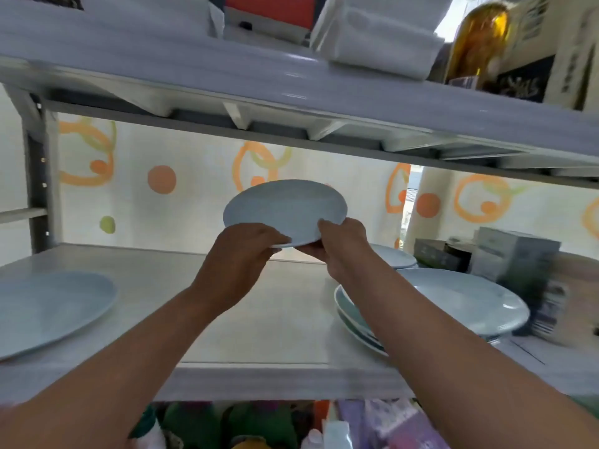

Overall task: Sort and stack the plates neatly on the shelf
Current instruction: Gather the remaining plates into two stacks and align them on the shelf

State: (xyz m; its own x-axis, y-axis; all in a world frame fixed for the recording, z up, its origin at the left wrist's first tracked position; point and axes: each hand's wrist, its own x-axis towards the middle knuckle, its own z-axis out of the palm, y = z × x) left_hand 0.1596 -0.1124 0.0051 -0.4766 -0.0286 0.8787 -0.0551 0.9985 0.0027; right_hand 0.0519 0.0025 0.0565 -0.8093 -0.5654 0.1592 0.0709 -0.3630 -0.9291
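A small pale blue plate point(283, 209) is held in the air above the middle of the white shelf point(259, 319), tilted up at its far side. My left hand point(240, 254) grips its near left rim and my right hand point(340, 244) grips its near right rim. On the right of the shelf sits a stack of large blue plates point(453, 303), partly hidden by my right forearm. Behind that stack lies another small blue plate point(395, 257). One large blue plate point(48, 309) lies alone at the shelf's left end.
Grey boxes point(505, 254) stand at the shelf's back right. The upper shelf point(291, 92) hangs close overhead with an amber bottle point(479, 40) and white packages on it. A dotted curtain point(194, 183) hangs behind. Bottles and colourful items fill the level below.
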